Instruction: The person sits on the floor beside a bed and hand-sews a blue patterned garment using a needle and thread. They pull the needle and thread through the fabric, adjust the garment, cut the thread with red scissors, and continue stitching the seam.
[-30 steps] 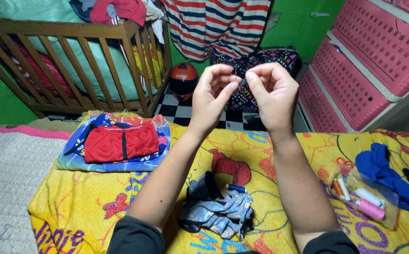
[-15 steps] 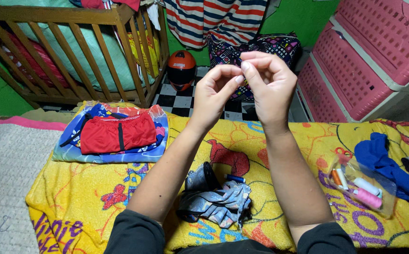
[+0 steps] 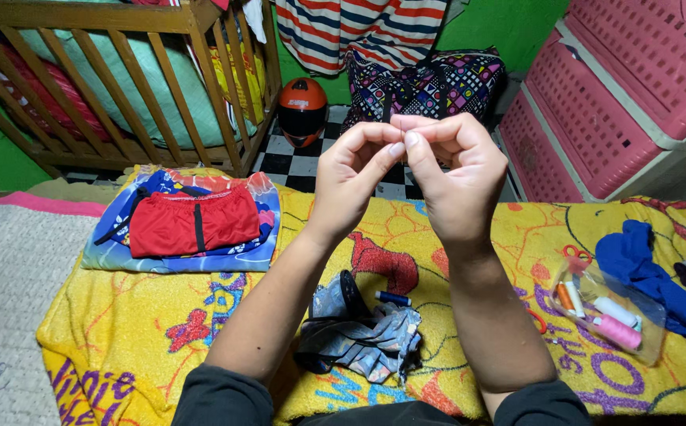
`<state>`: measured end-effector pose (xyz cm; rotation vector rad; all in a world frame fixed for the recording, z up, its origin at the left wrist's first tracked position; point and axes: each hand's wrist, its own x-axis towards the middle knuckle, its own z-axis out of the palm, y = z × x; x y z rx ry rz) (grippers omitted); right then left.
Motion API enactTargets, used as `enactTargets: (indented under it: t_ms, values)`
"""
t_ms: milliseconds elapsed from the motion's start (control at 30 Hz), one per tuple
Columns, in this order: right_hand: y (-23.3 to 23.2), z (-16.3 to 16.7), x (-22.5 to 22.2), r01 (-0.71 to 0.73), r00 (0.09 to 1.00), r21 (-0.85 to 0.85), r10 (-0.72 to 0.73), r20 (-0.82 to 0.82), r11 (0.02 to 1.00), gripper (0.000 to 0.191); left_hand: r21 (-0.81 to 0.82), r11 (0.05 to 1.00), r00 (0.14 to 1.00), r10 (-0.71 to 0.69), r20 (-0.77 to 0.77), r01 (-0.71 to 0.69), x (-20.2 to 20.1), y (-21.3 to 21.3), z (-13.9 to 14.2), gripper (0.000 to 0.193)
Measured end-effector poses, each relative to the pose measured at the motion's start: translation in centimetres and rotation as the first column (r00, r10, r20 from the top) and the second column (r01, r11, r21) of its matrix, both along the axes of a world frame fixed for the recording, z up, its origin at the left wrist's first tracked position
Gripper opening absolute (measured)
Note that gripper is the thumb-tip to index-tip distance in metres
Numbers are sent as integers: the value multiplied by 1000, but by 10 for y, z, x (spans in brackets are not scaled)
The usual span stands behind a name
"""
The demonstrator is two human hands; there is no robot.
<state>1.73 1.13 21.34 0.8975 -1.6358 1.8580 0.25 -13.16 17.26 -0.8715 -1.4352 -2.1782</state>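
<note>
Head view. Both hands are raised above the yellow blanket [image 3: 201, 331]: left hand [image 3: 351, 177] and right hand [image 3: 457, 177] meet fingertip to fingertip, fingers pinched together on something too fine to make out, probably needle and thread. The blue spool [image 3: 392, 298] lies on the blanket just beside the grey cloth [image 3: 358, 335], below the hands. Risk: an unsteady pinch could drop the piece into the blanket's folds. Compared with half a second ago, the hands sit closer together, thumbs touching.
</note>
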Motion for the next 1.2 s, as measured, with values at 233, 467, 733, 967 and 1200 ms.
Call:
enactTargets:
  t_ms: [233, 467, 733, 967, 1200]
  values:
    - [-4, -1, 7, 55, 996, 40, -52, -77, 998, 8, -4, 1000, 999, 30, 10, -30, 3, 0, 3, 12]
    - [-5, -45, -18, -7, 1000, 10, 7, -29, 1000, 8, -47, 994, 994, 101, 35, -99, -15, 0, -36, 11]
    - [8, -144, -55, 122, 954, 89, -141, 266, 989, 5, -42, 996, 906, 85, 415, -75, -26, -2, -117, 13]
    - [37, -196, -56, 213, 802, 315, -350, 485, 925, 6, -269, 963, 725, 168, 668, 24, -17, -16, -150, 10]
    - [39, -163, -53, 118, 946, 52, -128, 299, 992, 2, -248, 962, 911, 204, 358, -118, -16, -14, -129, 8]
